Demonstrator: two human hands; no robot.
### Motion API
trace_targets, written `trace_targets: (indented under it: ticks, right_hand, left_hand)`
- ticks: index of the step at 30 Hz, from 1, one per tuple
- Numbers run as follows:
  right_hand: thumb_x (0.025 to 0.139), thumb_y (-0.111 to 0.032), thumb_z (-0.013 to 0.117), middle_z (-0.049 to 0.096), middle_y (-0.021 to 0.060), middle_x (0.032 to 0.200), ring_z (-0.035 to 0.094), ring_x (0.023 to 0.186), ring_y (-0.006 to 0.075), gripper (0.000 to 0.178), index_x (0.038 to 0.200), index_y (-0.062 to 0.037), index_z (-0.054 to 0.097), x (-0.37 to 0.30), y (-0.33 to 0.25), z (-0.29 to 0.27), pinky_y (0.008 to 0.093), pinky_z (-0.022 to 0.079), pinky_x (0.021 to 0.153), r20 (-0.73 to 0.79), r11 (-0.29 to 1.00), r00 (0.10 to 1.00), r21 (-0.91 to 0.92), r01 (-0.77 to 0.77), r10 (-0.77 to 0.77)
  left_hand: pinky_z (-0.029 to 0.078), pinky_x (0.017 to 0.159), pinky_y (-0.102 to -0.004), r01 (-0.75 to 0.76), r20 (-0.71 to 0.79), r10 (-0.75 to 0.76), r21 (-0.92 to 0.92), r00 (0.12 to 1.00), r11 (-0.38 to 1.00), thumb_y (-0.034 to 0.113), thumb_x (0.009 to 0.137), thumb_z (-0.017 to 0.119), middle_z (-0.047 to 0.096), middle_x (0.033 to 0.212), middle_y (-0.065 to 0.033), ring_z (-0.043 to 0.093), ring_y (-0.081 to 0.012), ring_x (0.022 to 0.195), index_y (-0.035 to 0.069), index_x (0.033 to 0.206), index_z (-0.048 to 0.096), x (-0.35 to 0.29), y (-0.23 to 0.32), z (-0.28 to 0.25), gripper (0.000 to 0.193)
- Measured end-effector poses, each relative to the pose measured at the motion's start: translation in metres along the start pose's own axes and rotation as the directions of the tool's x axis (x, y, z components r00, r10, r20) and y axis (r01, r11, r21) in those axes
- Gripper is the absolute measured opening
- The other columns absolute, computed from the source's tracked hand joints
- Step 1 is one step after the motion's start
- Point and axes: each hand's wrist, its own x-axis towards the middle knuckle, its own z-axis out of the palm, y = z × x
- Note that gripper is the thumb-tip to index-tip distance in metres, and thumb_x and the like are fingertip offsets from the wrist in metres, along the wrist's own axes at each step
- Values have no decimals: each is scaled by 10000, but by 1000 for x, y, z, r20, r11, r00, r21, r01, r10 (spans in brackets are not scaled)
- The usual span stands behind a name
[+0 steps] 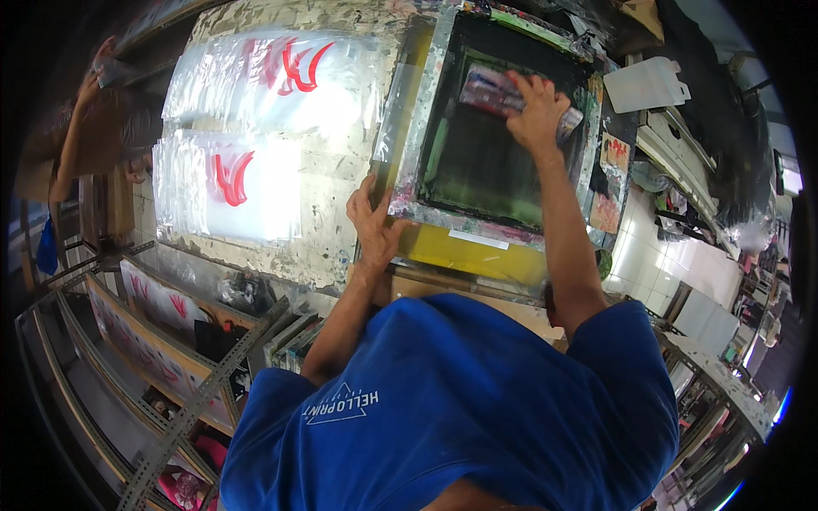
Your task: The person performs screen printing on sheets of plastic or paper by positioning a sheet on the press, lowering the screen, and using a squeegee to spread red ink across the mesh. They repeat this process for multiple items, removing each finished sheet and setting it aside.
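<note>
A screen-printing frame (pixel 409 183) with a dark mesh lies over a yellow board (pixel 473 255). My right hand (pixel 537 111) is closed on a stained squeegee (pixel 490 89), which rests across the upper part of the mesh. My left hand (pixel 375 226) is at the frame's lower left corner, its fingers apart and its thumb close to the frame edge. Beside the frame's left side, a strip of clear plastic (pixel 394 111) sticks out.
On the worktable (pixel 336 183) to the left lie two overlapping rows of clear plastic bags (pixel 192 81) with red prints. A white plastic jug (pixel 643 85) lies right of the frame. Metal racks (pixel 183 417) stand lower left. Another person's arm (pixel 72 140) shows at far left.
</note>
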Motion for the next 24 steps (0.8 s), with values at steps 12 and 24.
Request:
trace_targets:
  ticks: [12, 24]
  right_hand:
    - [782, -225, 743, 710, 148, 1154, 651, 1046, 379, 487, 1265, -228, 680, 125, 76, 11, 433, 484, 912, -52, 990, 993, 80, 113, -109]
    - [800, -105, 747, 709, 115, 1185, 667, 1082, 304, 566, 1339, -233, 634, -30, -23, -126, 350, 500, 918, 224, 765, 957, 579, -281, 183]
  left_hand:
    - [270, 1076, -502, -50, 16, 50, 23, 999, 998, 327, 681, 844, 466, 1431, -186, 373, -373, 1303, 4, 1301, 608, -8, -11, 3, 738]
    - [362, 1022, -383, -24, -184, -11, -186, 983, 982, 71, 678, 828, 529, 1202, -178, 479, -321, 1159, -52, 1263, 614, 7, 26, -10, 635]
